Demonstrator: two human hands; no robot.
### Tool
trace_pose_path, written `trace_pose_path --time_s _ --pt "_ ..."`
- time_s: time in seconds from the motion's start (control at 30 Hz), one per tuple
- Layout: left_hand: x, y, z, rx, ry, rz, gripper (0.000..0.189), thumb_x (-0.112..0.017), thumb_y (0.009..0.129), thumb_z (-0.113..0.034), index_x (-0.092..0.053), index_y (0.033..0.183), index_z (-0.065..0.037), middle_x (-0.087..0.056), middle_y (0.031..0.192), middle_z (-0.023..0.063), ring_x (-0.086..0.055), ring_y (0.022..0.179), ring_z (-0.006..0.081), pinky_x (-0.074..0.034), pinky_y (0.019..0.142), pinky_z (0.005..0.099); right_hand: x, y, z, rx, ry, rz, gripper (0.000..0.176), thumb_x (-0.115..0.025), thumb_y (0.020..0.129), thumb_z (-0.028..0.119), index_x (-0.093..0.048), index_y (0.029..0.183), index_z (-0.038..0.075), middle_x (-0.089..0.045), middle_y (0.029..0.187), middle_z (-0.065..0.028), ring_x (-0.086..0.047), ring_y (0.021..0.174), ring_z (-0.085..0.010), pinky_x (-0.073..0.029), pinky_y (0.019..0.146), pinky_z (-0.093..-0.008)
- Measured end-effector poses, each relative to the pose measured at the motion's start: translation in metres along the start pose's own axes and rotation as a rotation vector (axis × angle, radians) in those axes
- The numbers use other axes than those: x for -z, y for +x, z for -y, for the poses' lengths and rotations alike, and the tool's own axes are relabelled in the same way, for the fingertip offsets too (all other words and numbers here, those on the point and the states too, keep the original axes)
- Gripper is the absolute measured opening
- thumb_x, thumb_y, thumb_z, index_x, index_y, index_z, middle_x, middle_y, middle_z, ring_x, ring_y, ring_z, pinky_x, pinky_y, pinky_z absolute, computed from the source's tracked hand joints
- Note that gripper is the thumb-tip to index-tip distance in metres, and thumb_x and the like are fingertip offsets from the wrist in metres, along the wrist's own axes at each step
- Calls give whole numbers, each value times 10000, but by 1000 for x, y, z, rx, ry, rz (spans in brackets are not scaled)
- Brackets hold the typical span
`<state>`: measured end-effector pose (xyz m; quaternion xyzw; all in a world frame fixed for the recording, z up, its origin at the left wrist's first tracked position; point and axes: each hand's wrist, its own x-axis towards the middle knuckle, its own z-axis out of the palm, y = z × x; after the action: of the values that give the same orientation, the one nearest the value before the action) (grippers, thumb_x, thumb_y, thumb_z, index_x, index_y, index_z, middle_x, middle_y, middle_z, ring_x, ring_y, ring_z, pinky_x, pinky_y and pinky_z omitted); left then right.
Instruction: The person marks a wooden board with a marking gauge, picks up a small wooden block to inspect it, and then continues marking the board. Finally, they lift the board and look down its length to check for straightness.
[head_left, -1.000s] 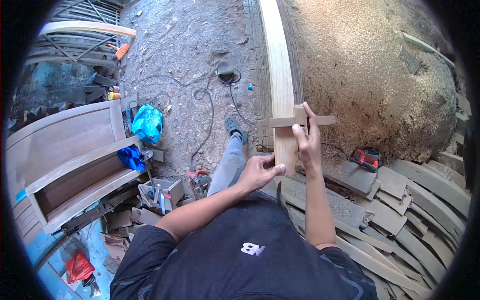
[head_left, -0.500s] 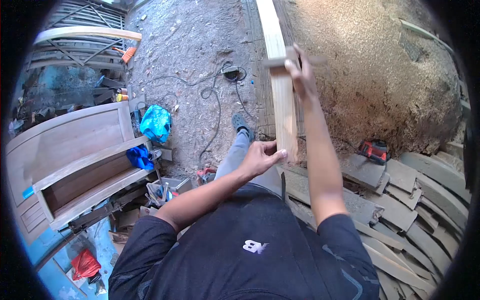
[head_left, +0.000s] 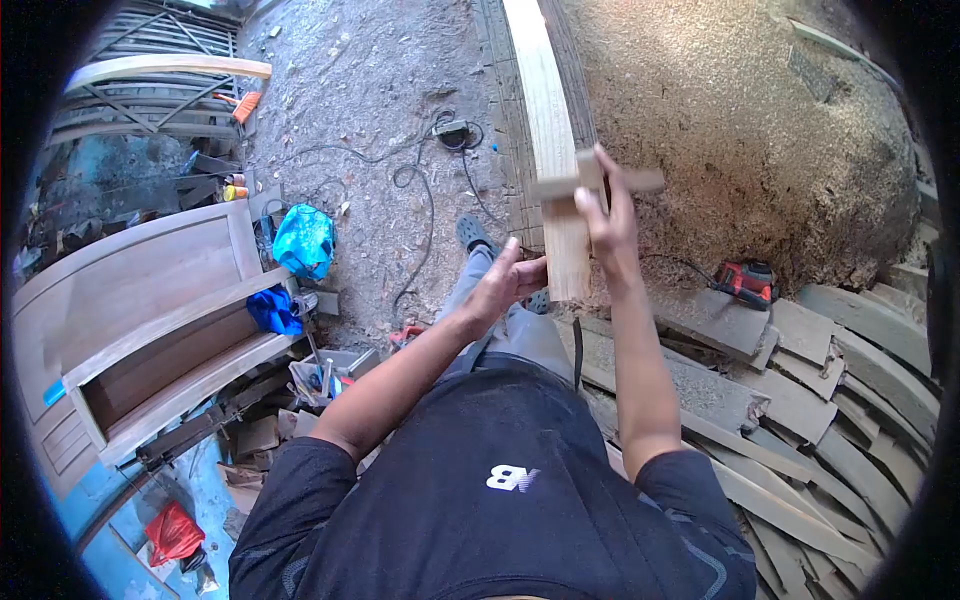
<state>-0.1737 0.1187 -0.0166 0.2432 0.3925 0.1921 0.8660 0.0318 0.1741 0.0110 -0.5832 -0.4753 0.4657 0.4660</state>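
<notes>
A long pale wooden board (head_left: 548, 110) runs away from me, its near end close in front of my legs. My right hand (head_left: 612, 215) is closed around a cross-shaped wooden marking gauge (head_left: 560, 187), which lies across the board a short way from that end. At the board's left edge is my left hand (head_left: 503, 283), thumb raised and fingers stretched toward the wood, partly hidden beside it. Beneath the board lies a darker, rough timber (head_left: 570, 65).
A red power tool (head_left: 746, 283) sits on stacked planks (head_left: 800, 335) at right. Sawdust (head_left: 720, 120) covers the ground beyond. A cable (head_left: 428, 215) and socket box (head_left: 453, 134) lie on the ground. Wooden door panels (head_left: 150, 265) stand at left, near a turquoise bag (head_left: 304, 240).
My right hand has drawn the marking gauge toward me, nearer the board's end. My left hand has released its pinch on the end and shifted left, thumb lifted.
</notes>
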Motion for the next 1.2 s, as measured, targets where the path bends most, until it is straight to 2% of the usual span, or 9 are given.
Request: trace_pose_path --time_s 0.07,0.1,0.17,0.43,0.63,0.87,0.97,1.03,1.2 --pt "-3 2 -1 -79 228 -40 734 -471 1069 -550 -495 1494 47 -581 1466 170 -537 1362 224 -362 1183 374 -4 7 -4 -4 42 -10 650 -616 930 169 -435 1546 68 -474 1550 -215 -474 1417 -333 -358 1191 -448" --pt "-12 -2 -5 -120 332 -97 560 -706 992 -295 -588 1404 65 -687 1317 121 -633 1199 158 -494 1049 327 0 -3 0 26 -17 -19 650 -617 926 163 -441 1544 64 -480 1546 -209 -470 1420 -331 -349 1197 -454" --pt "-18 6 9 -201 433 -172 538 -763 944 -205 -606 1376 75 -730 1220 101 -661 1083 122 -538 958 297 4 -35 -11 1 5 -28 655 -606 916 160 -445 1542 55 -489 1541 -198 -469 1425 -328 -321 1215 -465" --pt "-10 15 23 -266 431 -165 619 -789 921 -273 -588 1383 88 -737 1236 157 -667 1126 143 -512 1009 321 -35 196 14 -119 -47 -8 732 -586 897 272 -394 1582 103 -417 1584 -243 -393 1480 -369 -284 1240 -499" --pt "-23 -3 4 -122 553 -265 644 -765 954 -261 -521 1447 74 -669 1354 182 -616 1252 184 -457 1100 334 -23 93 5 -36 -5 -6 784 -617 849 278 -394 1575 83 -402 1604 -213 -337 1518 -360 -218 1269 -529" --pt "-16 -3 -5 -148 522 -201 640 -761 957 -265 -525 1453 64 -643 1391 200 -590 1294 193 -441 1118 349 -43 224 7 -18 -22 -37 794 -624 842 342 -419 1566 90 -415 1594 -227 -409 1467 -379 -313 1224 -516" --pt "-13 6 -30 -88 450 -102 737 -785 930 -325 -491 1479 70 -639 1395 217 -572 1322 207 -434 1128 361 -33 189 -3 16 21 -17 761 -622 861 301 -427 1559 68 -423 1588 -233 -419 1463 -358 -308 1233 -477" --pt "1 25 -31 -233 872 -490 828 -812 888 -387 -473 1487 74 -659 1366 215 -583 1318 231 -447 1119 371 -28 142 -2 32 41 -20 733 -606 875 245 -424 1556 44 -446 1576 -219 -424 1463 -344 -298 1239 -464" --pt "23 82 -83 -266 711 -322 807 -820 864 -395 -498 1446 61 -678 1325 217 -634 1264 289 -470 1099 403 -37 175 -10 67 21 -50 710 -615 887 250 -442 1542 37 -474 1551 -220 -441 1449 -338 -309 1229 -457"
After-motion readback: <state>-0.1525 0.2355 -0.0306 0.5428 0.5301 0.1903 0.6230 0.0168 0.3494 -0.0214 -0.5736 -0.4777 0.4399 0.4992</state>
